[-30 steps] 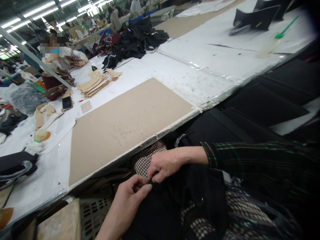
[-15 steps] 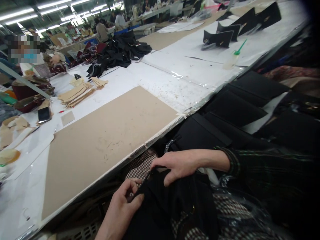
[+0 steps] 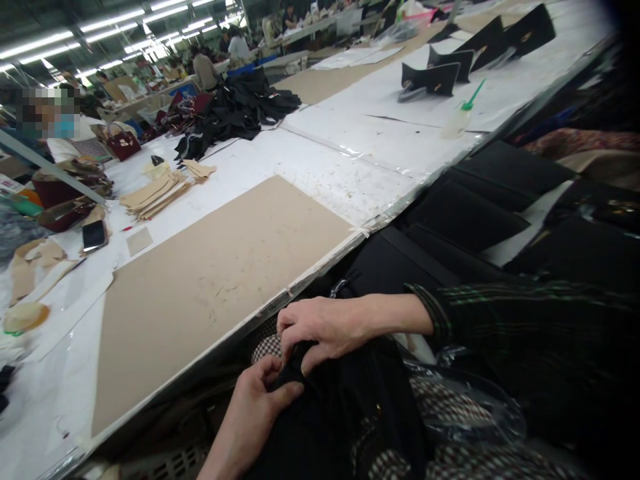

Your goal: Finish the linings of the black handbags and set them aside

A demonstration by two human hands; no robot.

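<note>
A piece of black cloth (image 3: 330,417) with a small gold-coloured metal bit lies across the lap, below the table's front edge. My left hand (image 3: 257,397) pinches its upper edge between thumb and fingers. Close beside it on the right, my right hand (image 3: 325,330) is closed on the same edge, fingers bent over it and thumb underneath. The fingertips of both hands nearly meet, and the gripped fold is partly hidden by them. Checked brown-and-white cloth (image 3: 267,348) shows just beyond the hands.
A beige board (image 3: 210,287) covers the table's near part. Further back lie tan pieces (image 3: 155,193), a phone (image 3: 94,235) and a black cloth heap (image 3: 240,107). A green-tipped bottle (image 3: 457,120) stands near black panels (image 3: 430,79). Black flat pieces (image 3: 465,207) are stacked at right. A co-worker sits far left.
My right hand has moved left toward my left hand, and its fingers have curled down over the cloth's edge. My left hand has shifted slightly right. The far-left co-worker's dark-red bag now shows upright.
</note>
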